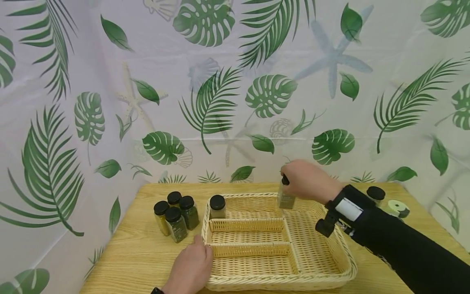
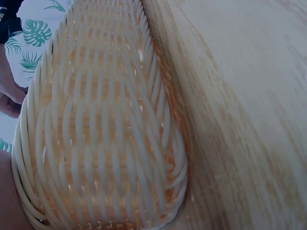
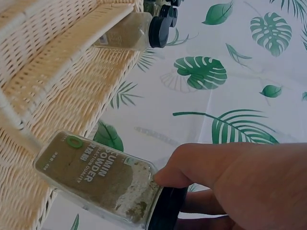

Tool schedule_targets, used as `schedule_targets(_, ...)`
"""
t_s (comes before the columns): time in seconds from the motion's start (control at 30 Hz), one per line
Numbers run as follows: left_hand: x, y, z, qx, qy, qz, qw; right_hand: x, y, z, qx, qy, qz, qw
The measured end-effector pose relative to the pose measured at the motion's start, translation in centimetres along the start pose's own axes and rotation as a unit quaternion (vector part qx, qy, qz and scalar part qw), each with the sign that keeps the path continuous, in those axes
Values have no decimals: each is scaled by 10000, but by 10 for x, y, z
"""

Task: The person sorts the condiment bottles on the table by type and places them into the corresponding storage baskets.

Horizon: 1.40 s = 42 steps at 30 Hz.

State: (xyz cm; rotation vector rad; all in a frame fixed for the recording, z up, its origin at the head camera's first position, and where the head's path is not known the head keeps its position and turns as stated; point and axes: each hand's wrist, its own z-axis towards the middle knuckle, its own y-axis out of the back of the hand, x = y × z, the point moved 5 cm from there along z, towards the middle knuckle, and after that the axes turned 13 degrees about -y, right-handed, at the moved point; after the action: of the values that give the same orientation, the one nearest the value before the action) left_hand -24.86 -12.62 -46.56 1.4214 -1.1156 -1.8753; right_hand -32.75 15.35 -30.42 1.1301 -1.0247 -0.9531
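My right hand (image 1: 306, 179) grips a cumin powder jar (image 3: 96, 177) by its black lid, thumb along the side near the neck. In the head view this jar hangs upright at the back of the wicker basket (image 1: 257, 281), near the divider between the left compartments and the long right one. My left hand (image 1: 191, 263) holds the basket's left side near the front; its fingertips are partly hidden by the rim. Another black-lidded jar (image 1: 218, 208) of pale powder stands in the back left compartment. The left wrist view shows the basket's woven outer wall (image 2: 100, 120) close up.
Several black-lidded spice jars (image 1: 177, 224) stand grouped on the wooden table (image 1: 128, 253) left of the basket. Beyond my right forearm are another black-lidded jar (image 1: 376, 194) and a pale green and white round item (image 1: 396, 207). A leaf-print cloth (image 1: 227, 102) hangs behind the table.
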Motion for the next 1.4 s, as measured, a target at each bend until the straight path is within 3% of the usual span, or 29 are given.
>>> schedule_targets(0.4, 2, 0, 0, 14, 30, -101, 9999, 35, -17, 16, 172, 188, 76, 9996)
schedule_targets(0.73, 1, 1, 0, 94, 14, -160, 9998, 55, -42, 27, 547, 166, 72, 9983)
schedule_targets(1.07, 0, 2, 1, 39, -17, -189, 9998, 68, -65, 31, 596, 338, -132, 9976)
schedule_targets(1.4, 0, 2, 0, -36, -22, -126, 9999, 79, -72, 30, 475, 596, -2, 9971)
